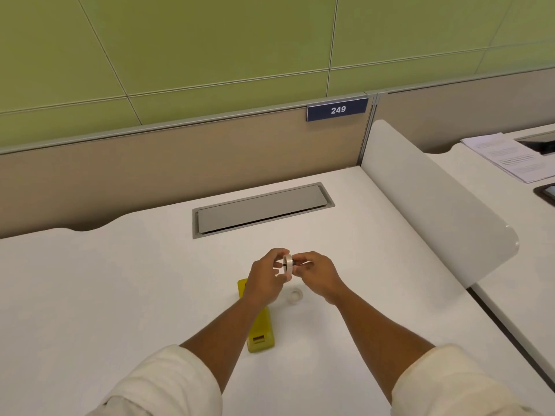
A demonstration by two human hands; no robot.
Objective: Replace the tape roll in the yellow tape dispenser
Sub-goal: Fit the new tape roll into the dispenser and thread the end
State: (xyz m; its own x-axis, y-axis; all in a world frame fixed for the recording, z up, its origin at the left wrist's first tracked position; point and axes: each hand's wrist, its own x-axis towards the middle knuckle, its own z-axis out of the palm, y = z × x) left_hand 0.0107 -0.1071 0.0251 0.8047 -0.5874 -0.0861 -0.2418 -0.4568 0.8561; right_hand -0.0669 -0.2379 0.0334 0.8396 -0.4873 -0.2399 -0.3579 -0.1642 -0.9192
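I hold a pale tape roll (287, 267) on edge above the white desk (120, 280). My left hand (265, 280) grips it from the left and my right hand (315, 273) pinches it from the right, at its centre. The yellow tape dispenser (260, 337) lies on the desk below my left forearm, which hides its middle. A second, smaller, nearly clear tape roll (295, 296) lies flat on the desk just right of the dispenser, under my hands.
A grey cable hatch (261, 210) is set into the desk behind my hands. A white divider panel (435, 199) stands along the right edge. Papers (507, 157) lie on the neighbouring desk. A beige partition with a sign reading 249 (337, 109) closes the back.
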